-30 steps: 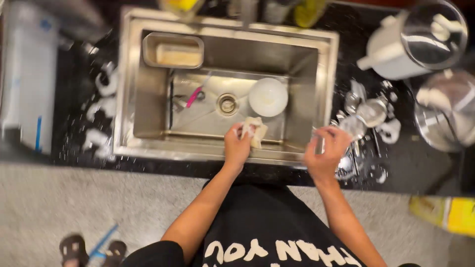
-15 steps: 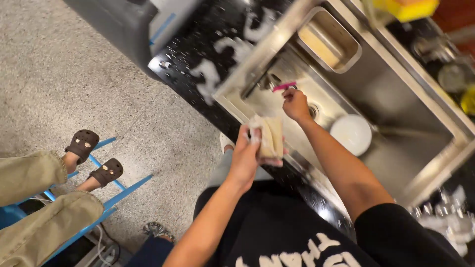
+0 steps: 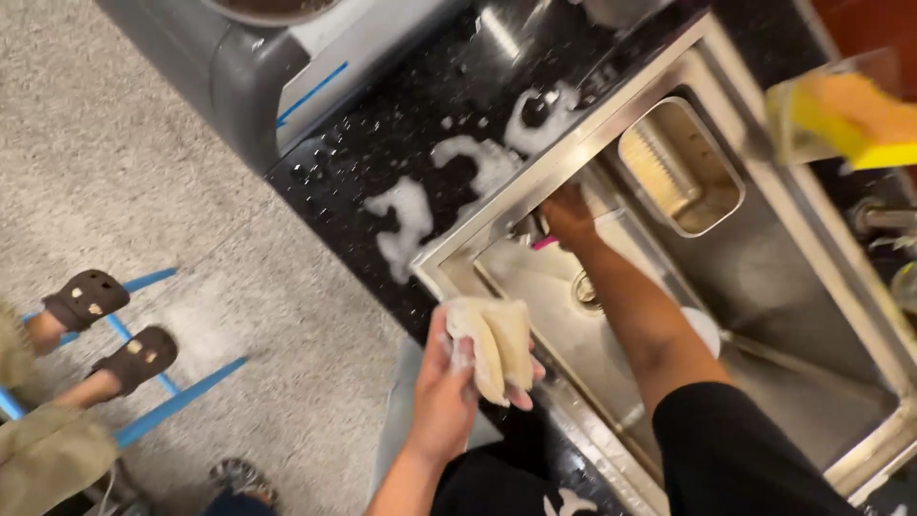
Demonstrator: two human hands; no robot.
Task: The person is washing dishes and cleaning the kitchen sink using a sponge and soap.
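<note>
Mid dishwashing: left hand point(image 3: 449, 392) grips a folded soapy sponge point(image 3: 494, 346) while right hand point(image 3: 570, 212) closes on a pink-handled utensil point(image 3: 544, 243) in the sink point(image 3: 764, 220); scrubbing it likely comes next.

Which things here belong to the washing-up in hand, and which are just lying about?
In use:
left hand gripping a folded pale sponge
right hand down in the steel sink, at a pink-handled item; what it is cannot be told

Lying about:
steel insert tray
white round dish in the sink
foam patches on the black counter
yellow sponge
</note>
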